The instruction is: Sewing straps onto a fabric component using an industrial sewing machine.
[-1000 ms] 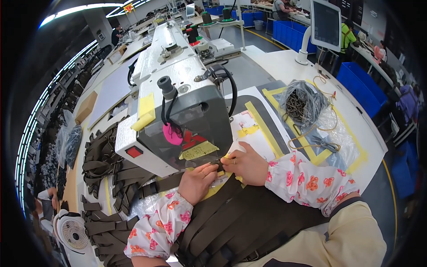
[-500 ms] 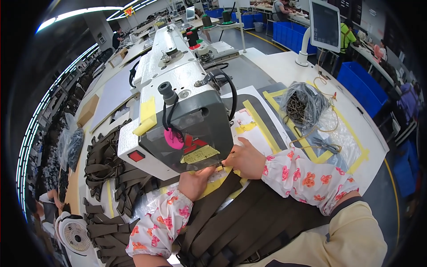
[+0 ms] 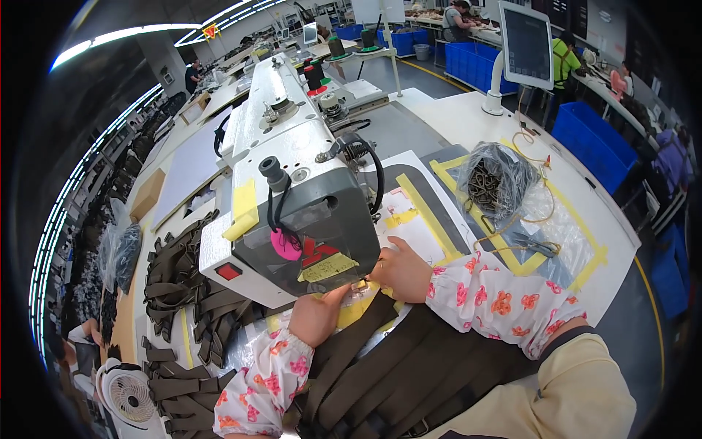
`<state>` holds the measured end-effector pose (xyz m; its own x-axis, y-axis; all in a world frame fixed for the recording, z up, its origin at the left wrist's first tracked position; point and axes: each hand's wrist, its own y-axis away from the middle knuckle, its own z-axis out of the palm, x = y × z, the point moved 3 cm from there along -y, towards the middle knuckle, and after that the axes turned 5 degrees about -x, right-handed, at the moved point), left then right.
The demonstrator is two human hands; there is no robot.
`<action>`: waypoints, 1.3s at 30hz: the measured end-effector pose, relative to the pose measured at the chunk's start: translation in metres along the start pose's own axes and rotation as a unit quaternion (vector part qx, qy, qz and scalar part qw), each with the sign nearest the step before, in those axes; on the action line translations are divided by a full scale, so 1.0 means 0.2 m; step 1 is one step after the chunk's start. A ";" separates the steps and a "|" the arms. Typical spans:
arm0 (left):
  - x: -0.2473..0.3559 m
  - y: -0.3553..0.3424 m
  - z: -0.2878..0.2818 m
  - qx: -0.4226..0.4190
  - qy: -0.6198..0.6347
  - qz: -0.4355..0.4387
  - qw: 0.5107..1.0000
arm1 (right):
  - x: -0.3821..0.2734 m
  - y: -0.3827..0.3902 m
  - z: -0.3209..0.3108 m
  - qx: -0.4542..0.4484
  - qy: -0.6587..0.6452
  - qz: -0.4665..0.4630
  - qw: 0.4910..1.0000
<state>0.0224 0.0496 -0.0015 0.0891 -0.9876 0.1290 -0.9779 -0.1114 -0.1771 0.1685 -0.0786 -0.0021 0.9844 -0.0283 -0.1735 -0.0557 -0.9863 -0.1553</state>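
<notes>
My left hand (image 3: 316,318), in a flowered sleeve, reaches under the front of the white and gray sewing machine head (image 3: 292,212), one finger extended and the others bent, largely hidden. My right hand (image 3: 398,271) is closed at the machine's lower right edge, fingertips together near a small metal piece (image 3: 360,287); what either hand grips is unclear. Long dark olive straps (image 3: 395,358) fan out below both hands toward my body, and more straps with buckles (image 3: 172,285) lie heaped at left. Yellow tape strips (image 3: 406,218) mark the work surface beside my right hand.
A bag of metal hardware (image 3: 486,183), scissors (image 3: 537,243) with a cord, and a screen (image 3: 525,45) stand at right. A small fan (image 3: 128,391) is at lower left. Co-workers (image 3: 563,62) work at farther tables near blue bins (image 3: 589,146).
My left hand has shifted slightly down and left, with its fingers now tucked further out of sight. My right hand stays by the needle area. The view has tilted slightly, moving the machine lower.
</notes>
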 end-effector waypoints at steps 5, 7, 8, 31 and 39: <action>0.04 0.14 -0.33 0.015 0.007 0.023 1.000 | 0.03 0.02 0.02 0.011 -0.025 -0.001 1.000; -0.03 0.25 -0.36 0.020 -0.050 -0.019 0.998 | 0.00 0.02 0.00 0.000 -0.008 -0.016 1.000; -0.07 0.30 -0.38 0.027 -0.104 -0.060 0.992 | -0.01 0.02 -0.01 -0.013 0.012 -0.028 0.999; -1.06 0.76 -0.38 0.039 -0.275 -0.313 0.908 | -0.54 -0.26 0.09 0.053 0.056 -0.221 0.972; -0.15 0.58 -0.57 0.008 0.234 -0.285 0.930 | -0.07 0.08 -0.15 -0.092 -0.213 -0.141 0.962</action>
<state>-0.1152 0.0793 0.0850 0.4956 -0.6124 0.6159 -0.7941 -0.6067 0.0357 0.1587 -0.0981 0.0281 0.7960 0.2750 -0.5392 0.2722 -0.9583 -0.0870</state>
